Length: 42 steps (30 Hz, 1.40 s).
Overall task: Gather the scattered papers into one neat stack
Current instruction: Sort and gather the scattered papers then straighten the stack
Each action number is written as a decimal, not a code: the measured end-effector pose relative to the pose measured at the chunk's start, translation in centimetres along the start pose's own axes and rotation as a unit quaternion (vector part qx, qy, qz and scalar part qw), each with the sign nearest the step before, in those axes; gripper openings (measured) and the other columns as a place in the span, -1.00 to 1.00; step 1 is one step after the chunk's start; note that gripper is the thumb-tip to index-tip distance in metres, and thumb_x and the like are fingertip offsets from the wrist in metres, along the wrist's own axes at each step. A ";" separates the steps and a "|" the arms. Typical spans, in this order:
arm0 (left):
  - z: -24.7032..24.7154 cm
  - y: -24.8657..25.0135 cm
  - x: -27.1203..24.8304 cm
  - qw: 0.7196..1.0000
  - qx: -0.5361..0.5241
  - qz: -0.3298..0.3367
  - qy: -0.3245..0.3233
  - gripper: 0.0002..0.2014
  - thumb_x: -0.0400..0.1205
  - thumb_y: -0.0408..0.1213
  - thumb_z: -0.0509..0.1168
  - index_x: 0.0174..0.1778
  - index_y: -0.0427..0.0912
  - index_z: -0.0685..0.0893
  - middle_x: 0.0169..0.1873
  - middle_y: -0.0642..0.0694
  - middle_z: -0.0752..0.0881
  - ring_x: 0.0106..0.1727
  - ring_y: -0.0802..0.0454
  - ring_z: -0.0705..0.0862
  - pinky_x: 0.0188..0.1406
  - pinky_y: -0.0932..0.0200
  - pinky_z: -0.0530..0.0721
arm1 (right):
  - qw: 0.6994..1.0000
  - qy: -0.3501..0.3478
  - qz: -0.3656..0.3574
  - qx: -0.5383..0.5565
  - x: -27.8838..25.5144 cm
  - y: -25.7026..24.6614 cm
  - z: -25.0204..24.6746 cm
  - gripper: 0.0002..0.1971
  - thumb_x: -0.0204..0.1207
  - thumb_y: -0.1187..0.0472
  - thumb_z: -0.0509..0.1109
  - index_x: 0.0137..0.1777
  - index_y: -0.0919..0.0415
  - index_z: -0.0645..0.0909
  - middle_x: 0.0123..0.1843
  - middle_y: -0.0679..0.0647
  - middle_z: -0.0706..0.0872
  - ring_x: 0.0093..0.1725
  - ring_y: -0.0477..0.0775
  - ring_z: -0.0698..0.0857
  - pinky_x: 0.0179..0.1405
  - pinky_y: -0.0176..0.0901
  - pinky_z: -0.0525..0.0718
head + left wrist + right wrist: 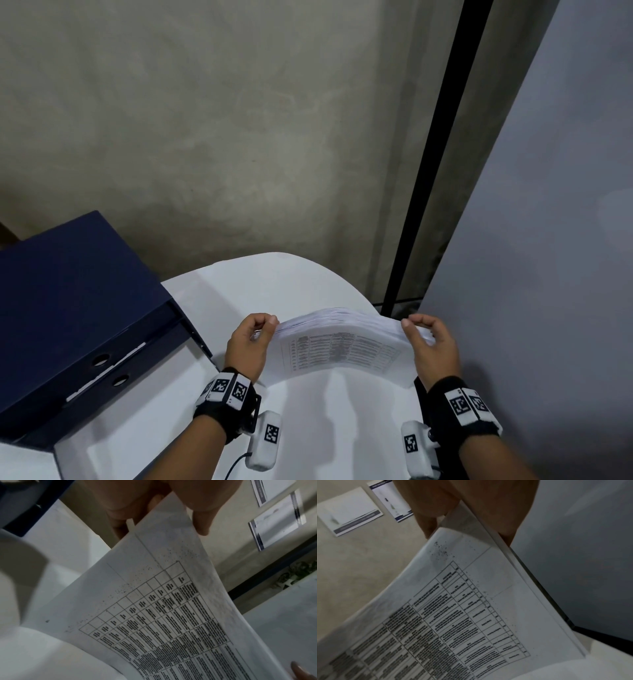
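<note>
A sheaf of white papers [342, 346] stands on its lower edge on the white table [274, 274], bowed, its top sheet printed with a table of text. My left hand [251, 337] pinches its left edge and my right hand [430, 337] pinches its right edge. In the left wrist view the papers [163, 608] run from my thumb and fingers [202, 513] toward the camera. In the right wrist view the papers [462, 608] show several sheet edges under my fingers [496, 513].
Dark blue binders [78, 318] lie on the table's left side, close to my left hand. A black vertical frame [435, 171] and a grey panel [548, 205] stand to the right. Printed notices [351, 511] hang on the beige wall.
</note>
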<state>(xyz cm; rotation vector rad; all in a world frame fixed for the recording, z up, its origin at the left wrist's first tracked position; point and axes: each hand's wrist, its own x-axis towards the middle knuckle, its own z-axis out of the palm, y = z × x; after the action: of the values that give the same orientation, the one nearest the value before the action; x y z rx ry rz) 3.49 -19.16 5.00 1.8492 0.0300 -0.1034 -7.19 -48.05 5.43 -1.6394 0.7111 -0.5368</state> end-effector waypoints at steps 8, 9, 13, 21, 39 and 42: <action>-1.0 0.7 -1.1 0.979 0.182 0.057 -0.069 -0.83 0.54 -0.29 0.45 -0.15 0.07 0.61 -0.19 0.07 0.74 -0.16 0.06 0.67 -0.32 0.40 0.50 | 0.993 -0.009 -0.031 -0.110 -1.0 -2.3 0.0 -0.93 0.51 0.04 0.47 -0.08 -0.03 0.65 -0.01 -0.11 0.74 0.08 0.07 0.70 -0.02 -0.15 0.66; -1.0 0.9 -1.1 0.974 0.207 0.069 -0.058 -0.85 0.57 -0.28 0.42 -0.16 0.08 0.61 -0.20 0.06 0.73 -0.17 0.02 0.66 -0.32 0.36 0.49 | 0.981 -0.010 -0.083 -0.177 -1.0 -2.9 0.2 -0.86 0.51 -0.02 0.42 0.00 -0.03 0.64 0.06 -0.11 0.72 0.13 0.05 0.68 0.08 -0.05 0.68; -0.2 2.7 -1.1 0.955 0.257 0.137 -0.053 -0.85 0.58 -0.38 0.35 -0.06 -0.01 0.68 -0.15 0.08 0.74 -0.11 -0.01 0.67 -0.11 0.18 0.59 | 0.849 -0.122 -0.297 -0.420 -1.5 -6.1 2.8 -0.43 0.41 -0.18 0.32 0.43 -0.06 0.45 0.45 -0.08 0.54 0.51 0.05 0.44 0.58 0.26 0.28; 0.6 10.5 -0.8 0.852 0.355 0.383 -0.037 -0.75 0.45 -0.37 0.37 -0.05 0.06 0.63 -0.20 0.09 0.76 -0.18 -0.05 0.72 -0.07 0.12 0.49 | 0.763 -0.270 -0.302 -0.504 -1.6 -10.0 8.0 -0.81 0.50 0.16 0.23 0.09 0.00 0.52 -0.03 0.15 0.79 -0.01 0.33 0.72 -0.21 -0.05 0.52; -0.8 7.2 0.0 0.983 -0.169 0.060 -0.027 -0.34 0.27 -0.12 0.56 0.29 -0.25 0.63 0.11 -0.25 0.79 0.17 -0.24 0.76 0.23 -0.26 0.69 | 0.976 -0.203 -0.057 0.063 -1.5 -7.4 5.9 -0.67 0.49 0.33 0.51 0.17 -0.01 0.59 0.04 -0.03 0.80 -0.01 -0.20 0.79 0.05 -0.15 0.78; -0.9 5.2 -0.4 0.991 -0.119 0.056 -0.024 -0.49 0.20 -0.15 0.54 0.08 0.06 0.61 -0.02 -0.16 0.77 0.04 -0.22 0.75 0.15 -0.32 0.70 | 0.978 -0.196 -0.053 0.040 -2.5 -5.3 6.0 -0.54 0.43 0.35 0.55 0.17 -0.14 0.52 0.06 -0.04 0.77 0.02 -0.13 0.79 0.03 -0.11 0.77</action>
<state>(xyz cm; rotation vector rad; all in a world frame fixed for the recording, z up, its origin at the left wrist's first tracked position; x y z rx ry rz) 3.50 -19.70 10.32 1.6050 -0.0924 -0.0633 -3.98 -41.58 9.59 -1.6486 0.3085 -0.2989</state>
